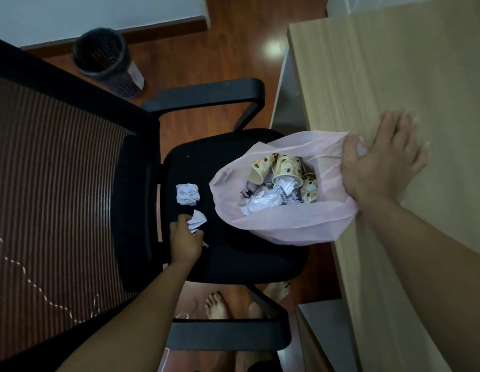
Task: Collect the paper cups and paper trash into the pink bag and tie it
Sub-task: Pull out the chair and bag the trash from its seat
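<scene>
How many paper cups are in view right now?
3, all inside the pink bag: left cup, middle cup stuffed with paper, right cup near the bag's wall. More may be hidden under the crumpled paper.

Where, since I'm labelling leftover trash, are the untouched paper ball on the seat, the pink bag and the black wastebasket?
untouched paper ball (187, 194): head view, its crumpled middle.
pink bag (276, 227): head view, bare near wall.
black wastebasket (118, 84): head view, perforated side.
</scene>
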